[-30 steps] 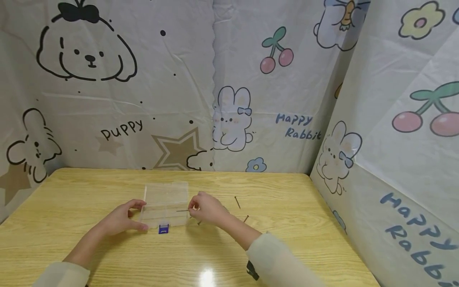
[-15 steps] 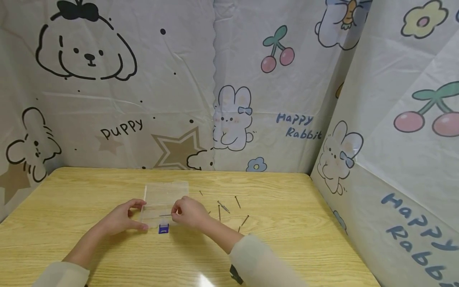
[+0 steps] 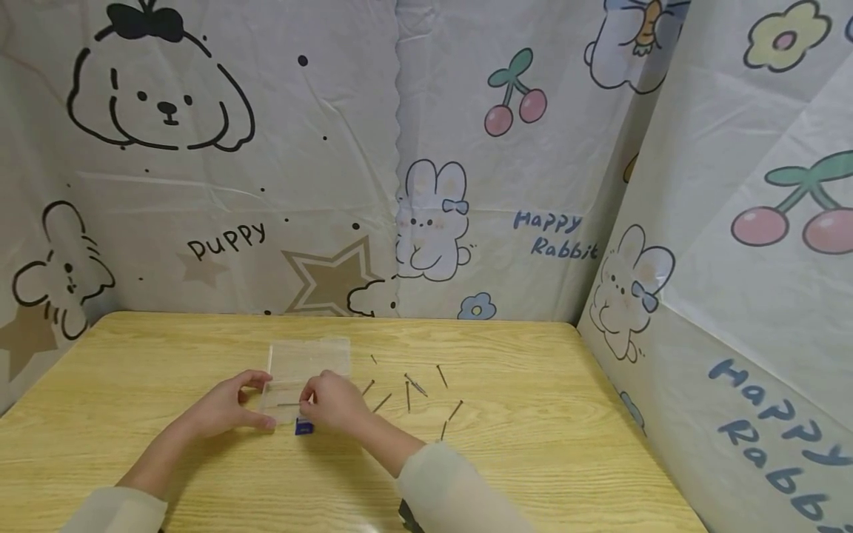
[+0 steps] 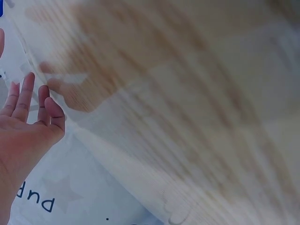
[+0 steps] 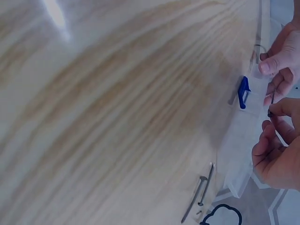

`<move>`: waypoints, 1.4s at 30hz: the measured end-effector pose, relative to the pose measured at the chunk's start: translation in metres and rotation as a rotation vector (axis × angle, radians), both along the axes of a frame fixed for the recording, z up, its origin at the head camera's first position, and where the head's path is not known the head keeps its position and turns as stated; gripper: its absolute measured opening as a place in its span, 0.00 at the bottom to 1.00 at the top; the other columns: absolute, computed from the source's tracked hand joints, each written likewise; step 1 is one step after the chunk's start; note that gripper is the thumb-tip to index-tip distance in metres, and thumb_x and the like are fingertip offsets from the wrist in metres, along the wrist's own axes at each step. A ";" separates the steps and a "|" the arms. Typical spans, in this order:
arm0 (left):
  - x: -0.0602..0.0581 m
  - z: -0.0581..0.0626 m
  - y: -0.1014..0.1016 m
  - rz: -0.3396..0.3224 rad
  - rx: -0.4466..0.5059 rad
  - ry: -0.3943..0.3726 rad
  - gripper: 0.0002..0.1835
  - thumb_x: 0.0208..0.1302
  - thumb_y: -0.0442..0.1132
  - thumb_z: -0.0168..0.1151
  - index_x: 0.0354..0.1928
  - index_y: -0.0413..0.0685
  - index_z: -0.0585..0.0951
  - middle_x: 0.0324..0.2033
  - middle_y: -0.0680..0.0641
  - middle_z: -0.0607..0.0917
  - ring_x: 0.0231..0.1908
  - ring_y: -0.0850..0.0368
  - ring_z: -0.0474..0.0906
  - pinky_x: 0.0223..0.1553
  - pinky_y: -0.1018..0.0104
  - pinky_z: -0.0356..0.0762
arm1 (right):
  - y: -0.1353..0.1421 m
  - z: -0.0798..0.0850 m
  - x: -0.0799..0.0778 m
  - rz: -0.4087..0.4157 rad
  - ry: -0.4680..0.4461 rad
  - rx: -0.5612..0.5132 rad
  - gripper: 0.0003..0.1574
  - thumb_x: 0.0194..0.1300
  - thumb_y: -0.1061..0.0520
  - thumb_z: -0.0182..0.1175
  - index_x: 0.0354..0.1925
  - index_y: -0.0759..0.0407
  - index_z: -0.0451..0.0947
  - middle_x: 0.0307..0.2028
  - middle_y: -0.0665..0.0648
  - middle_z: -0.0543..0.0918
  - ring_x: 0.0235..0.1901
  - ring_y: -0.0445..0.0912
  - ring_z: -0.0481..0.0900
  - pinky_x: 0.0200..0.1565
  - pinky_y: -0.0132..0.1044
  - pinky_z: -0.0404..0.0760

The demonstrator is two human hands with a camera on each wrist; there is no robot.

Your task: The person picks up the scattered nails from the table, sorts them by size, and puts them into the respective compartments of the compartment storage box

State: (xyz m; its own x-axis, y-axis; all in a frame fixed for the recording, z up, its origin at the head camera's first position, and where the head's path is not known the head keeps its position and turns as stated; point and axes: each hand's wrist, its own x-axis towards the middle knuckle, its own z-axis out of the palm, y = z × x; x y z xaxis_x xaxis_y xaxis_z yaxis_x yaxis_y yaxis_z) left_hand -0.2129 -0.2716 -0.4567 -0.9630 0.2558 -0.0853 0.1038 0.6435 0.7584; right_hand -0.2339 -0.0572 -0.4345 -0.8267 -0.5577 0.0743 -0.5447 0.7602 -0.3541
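Note:
A clear plastic box [image 3: 313,359] lies with its lid folded back, a blue latch [image 3: 303,427] on its near side. My left hand [image 3: 233,403] holds the box's left end, thumb at the near corner and fingers at the far side. Between thumb and fingertips, my right hand [image 3: 336,403] pinches a nail [image 3: 286,404] over the box's near compartment. The nail lies roughly level and points left, toward my left hand. From the right wrist, its dark head shows at the fingertips, with the thin shaft [image 5: 273,95] sticking out. The right hand covers part of the box.
Several loose nails [image 3: 409,397] are scattered on the wooden table [image 3: 533,414] to the right of the box, one nail [image 3: 455,410] farther right. A printed cloth [image 3: 333,185] hangs behind the table, and another cloth side stands at the right.
My right hand has carried the nail leftward from the box's right edge to over its near compartment, uncovering nails on the table. My left hand stays at the box's left end.

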 end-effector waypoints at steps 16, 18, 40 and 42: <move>0.000 0.004 -0.001 -0.007 0.002 -0.021 0.46 0.46 0.49 0.74 0.63 0.35 0.63 0.56 0.32 0.71 0.53 0.36 0.69 0.49 0.48 0.71 | -0.011 -0.007 0.003 -0.081 -0.039 0.002 0.05 0.58 0.52 0.59 0.26 0.46 0.80 0.25 0.42 0.71 0.22 0.34 0.65 0.22 0.26 0.64; 0.001 0.005 -0.002 -0.010 0.005 -0.033 0.46 0.47 0.49 0.74 0.63 0.35 0.62 0.57 0.32 0.70 0.53 0.34 0.69 0.49 0.48 0.72 | -0.012 -0.006 0.004 -0.081 -0.044 0.001 0.05 0.59 0.52 0.60 0.26 0.46 0.80 0.26 0.42 0.71 0.22 0.34 0.65 0.21 0.26 0.65; 0.001 0.004 0.000 -0.020 0.014 -0.041 0.46 0.47 0.49 0.73 0.63 0.35 0.62 0.57 0.32 0.70 0.55 0.31 0.67 0.52 0.43 0.70 | -0.014 -0.005 0.003 -0.075 -0.074 -0.021 0.05 0.61 0.50 0.60 0.33 0.46 0.82 0.27 0.43 0.71 0.22 0.34 0.66 0.22 0.25 0.65; 0.001 0.004 0.000 -0.016 0.015 -0.049 0.46 0.47 0.49 0.73 0.64 0.35 0.62 0.57 0.32 0.69 0.55 0.31 0.67 0.52 0.43 0.70 | -0.012 -0.005 0.002 -0.059 -0.076 -0.040 0.05 0.61 0.50 0.60 0.33 0.47 0.82 0.27 0.43 0.71 0.23 0.33 0.65 0.22 0.24 0.65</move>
